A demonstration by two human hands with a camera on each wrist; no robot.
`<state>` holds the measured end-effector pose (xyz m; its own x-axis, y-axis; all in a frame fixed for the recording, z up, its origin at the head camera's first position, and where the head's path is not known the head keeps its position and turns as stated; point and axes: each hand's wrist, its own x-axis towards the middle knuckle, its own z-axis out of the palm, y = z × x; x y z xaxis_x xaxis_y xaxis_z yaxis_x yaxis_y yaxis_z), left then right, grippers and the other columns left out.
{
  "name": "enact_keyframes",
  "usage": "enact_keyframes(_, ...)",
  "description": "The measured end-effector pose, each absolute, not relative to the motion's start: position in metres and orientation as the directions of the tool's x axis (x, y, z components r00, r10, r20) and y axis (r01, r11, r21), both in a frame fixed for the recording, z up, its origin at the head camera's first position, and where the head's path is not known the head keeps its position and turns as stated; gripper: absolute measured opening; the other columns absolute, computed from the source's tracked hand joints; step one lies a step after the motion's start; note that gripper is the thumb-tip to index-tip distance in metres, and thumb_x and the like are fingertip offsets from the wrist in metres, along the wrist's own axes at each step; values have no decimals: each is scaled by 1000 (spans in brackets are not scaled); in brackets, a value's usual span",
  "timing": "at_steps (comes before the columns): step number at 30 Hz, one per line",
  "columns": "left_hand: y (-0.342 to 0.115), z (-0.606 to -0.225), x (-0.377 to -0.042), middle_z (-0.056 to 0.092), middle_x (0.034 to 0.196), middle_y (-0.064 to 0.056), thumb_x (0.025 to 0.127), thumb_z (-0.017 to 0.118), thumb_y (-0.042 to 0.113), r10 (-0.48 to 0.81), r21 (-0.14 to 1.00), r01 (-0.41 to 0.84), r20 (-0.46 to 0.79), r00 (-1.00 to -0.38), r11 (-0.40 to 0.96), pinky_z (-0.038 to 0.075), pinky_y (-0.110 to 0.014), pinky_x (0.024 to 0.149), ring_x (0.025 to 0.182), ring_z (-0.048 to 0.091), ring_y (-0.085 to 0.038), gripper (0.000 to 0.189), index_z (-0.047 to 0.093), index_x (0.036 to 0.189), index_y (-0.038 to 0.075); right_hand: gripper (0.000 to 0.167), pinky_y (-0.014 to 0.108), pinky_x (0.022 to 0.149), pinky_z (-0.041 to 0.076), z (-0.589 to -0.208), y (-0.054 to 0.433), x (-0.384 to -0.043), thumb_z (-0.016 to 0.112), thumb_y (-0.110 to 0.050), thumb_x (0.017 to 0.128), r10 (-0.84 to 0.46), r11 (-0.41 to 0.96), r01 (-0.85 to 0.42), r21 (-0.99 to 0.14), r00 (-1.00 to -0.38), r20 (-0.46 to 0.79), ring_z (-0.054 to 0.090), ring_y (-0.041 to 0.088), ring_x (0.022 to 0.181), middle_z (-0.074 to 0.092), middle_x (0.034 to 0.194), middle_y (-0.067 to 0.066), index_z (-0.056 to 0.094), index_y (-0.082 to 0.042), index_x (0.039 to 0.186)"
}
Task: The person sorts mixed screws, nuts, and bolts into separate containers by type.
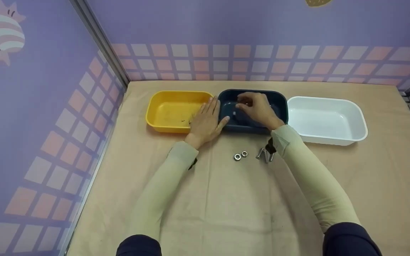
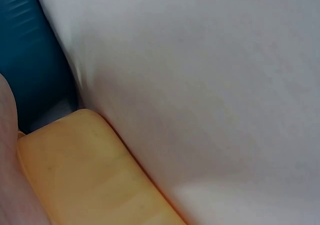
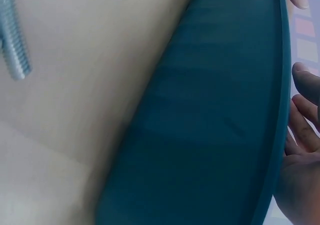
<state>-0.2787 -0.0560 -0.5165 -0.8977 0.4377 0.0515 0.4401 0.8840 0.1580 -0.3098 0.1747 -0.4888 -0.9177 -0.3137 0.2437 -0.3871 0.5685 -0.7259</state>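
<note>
My left hand point(image 1: 205, 122) lies with straight fingers across the right end of the yellow tray point(image 1: 152, 122), its thumb reaching over the dark blue tray point(image 1: 255, 128). Over the blue tray, my right hand point(image 1: 260, 110) has bent fingers, with a gap between thumb and index finger. No object shows between them. A small pale blurred spot point(image 1: 234, 113) appears just below those fingertips. In the right wrist view, the tray's wall point(image 3: 210, 110) hides part of the hand. Two nuts point(image 1: 237, 157) and three bolts point(image 1: 266, 156) lie on the cloth in front of the blue tray.
A white tray point(image 1: 327, 137) stands right of the blue one, the three trays in a row. Small dark pieces point(image 1: 183, 121) lie inside the yellow tray. Patterned panels point(image 1: 222, 28) bound the cloth-covered table point(image 1: 233, 220) at the back and left.
</note>
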Motion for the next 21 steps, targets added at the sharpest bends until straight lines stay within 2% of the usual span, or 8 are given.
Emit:
enact_keyframes(8,-56,-517,-279,8,180,-16,114,22,61,439,156,440,46,-898,884,7,-44,137,168,7,-28,83,15,170,1,32,48,100,62,-490,178,-310,74,-11,102,-314,561,-391,-729,-916,250,75,33,112,76,125,20,72,5,130)
enact_keyframes(21,-56,-517,-280,8,180,-15,114,23,61,435,175,436,46,-899,883,5,-43,137,168,7,-28,83,15,170,1,31,47,96,62,-488,181,-304,74,-10,101,-353,546,-439,-713,-893,279,75,32,106,76,122,23,71,6,128)
